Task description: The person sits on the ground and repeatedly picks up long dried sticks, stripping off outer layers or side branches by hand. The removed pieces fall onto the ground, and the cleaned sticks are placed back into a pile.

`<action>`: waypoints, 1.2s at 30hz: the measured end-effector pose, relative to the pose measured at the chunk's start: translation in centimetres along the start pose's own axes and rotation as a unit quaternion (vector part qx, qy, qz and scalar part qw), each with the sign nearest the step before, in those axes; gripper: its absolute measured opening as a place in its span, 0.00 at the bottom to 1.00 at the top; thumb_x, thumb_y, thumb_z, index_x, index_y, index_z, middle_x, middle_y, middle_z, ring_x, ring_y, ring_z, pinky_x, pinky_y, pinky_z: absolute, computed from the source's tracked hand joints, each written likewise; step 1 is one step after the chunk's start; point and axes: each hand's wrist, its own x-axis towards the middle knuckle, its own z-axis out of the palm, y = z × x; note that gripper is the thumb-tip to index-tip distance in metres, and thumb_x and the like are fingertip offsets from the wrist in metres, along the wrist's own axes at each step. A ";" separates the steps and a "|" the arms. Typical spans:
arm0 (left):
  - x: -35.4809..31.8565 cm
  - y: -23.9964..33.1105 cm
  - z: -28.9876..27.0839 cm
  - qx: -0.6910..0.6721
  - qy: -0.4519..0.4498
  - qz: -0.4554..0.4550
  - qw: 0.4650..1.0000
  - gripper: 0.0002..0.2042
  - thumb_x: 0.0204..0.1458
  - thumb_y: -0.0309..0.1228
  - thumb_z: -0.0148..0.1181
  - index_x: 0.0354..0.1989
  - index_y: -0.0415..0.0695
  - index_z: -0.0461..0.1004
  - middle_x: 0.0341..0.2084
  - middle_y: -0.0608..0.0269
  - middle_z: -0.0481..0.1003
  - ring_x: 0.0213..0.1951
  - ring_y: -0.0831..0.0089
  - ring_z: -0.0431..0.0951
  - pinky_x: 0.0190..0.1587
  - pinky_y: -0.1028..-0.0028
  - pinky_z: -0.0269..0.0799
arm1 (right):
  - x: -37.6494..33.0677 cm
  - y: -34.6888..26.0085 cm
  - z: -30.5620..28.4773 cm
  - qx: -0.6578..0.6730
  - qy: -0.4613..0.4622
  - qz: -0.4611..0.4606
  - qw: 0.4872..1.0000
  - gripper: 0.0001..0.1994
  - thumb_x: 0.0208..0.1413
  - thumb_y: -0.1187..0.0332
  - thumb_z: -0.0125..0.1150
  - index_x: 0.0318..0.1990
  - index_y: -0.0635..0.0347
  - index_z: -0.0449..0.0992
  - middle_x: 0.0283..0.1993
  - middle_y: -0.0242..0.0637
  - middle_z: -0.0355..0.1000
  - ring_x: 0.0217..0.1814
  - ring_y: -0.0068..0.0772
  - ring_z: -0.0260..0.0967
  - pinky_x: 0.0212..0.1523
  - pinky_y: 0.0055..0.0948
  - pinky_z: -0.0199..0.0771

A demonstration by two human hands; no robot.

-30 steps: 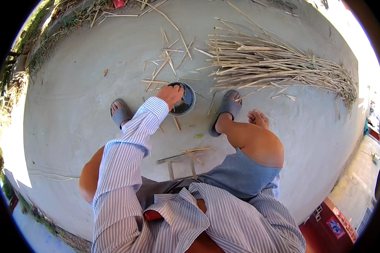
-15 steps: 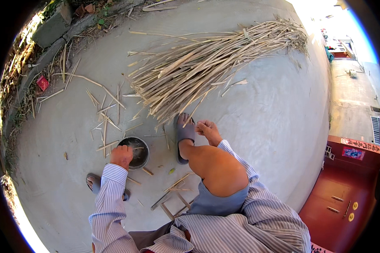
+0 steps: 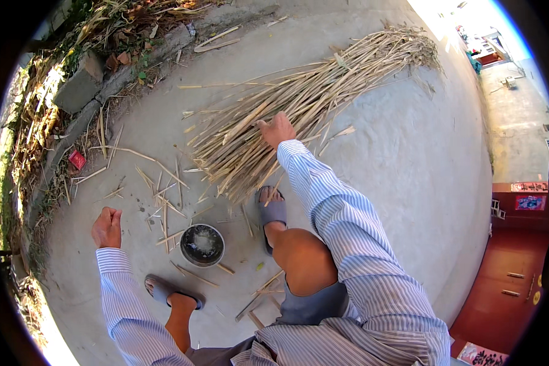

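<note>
A long bundle of dry stalks lies on the concrete ahead, spreading out toward my feet. Over its middle my right hand is closed, fingers curled at the stalks; the undersides of the fingers are hidden. My left hand is held to the left of a round metal bowl, apart from it. Its fingers are curled in, and the palm is out of sight, so anything inside cannot be made out. The bowl stands on the ground with water in it, its surface broken by a pale glint.
Loose stalk pieces are scattered around the bowl. My sandalled feet stand on either side of it, and a low wooden frame is by my knee. A red packet lies near the stone edging at left; red doors are at right.
My left hand has left the bowl and swung out to the left. My right hand has moved forward from beside my knee onto the stalk bundle.
</note>
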 end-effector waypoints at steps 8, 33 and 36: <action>-4.6 2.3 1.9 -0.067 -0.042 -0.003 0.997 0.08 0.51 0.34 0.61 0.31 0.44 0.72 0.26 0.55 0.76 0.28 0.58 0.76 0.31 0.63 0.71 | 0.6 2.8 -1.7 0.114 -0.080 0.161 0.977 0.35 0.51 0.62 0.60 0.58 0.81 0.52 0.51 0.66 0.68 0.52 0.57 0.70 0.53 0.42 0.70; -12.0 23.0 -25.2 0.129 0.278 0.296 0.905 0.14 0.47 0.35 0.61 0.40 0.43 0.74 0.31 0.59 0.75 0.36 0.62 0.73 0.42 0.65 0.64 | -20.7 -20.6 -18.0 0.642 -0.415 -0.015 0.644 0.10 0.58 0.62 0.59 0.37 0.60 0.74 0.33 0.31 0.73 0.34 0.21 0.70 0.35 0.22 0.70; -12.7 20.0 -24.0 0.083 0.191 0.298 0.932 0.10 0.46 0.31 0.61 0.36 0.44 0.73 0.25 0.62 0.73 0.32 0.63 0.72 0.37 0.65 0.62 | -25.1 -22.5 -16.8 0.619 -0.477 -0.018 0.624 0.10 0.57 0.61 0.60 0.35 0.59 0.75 0.33 0.30 0.73 0.34 0.20 0.69 0.35 0.22 0.70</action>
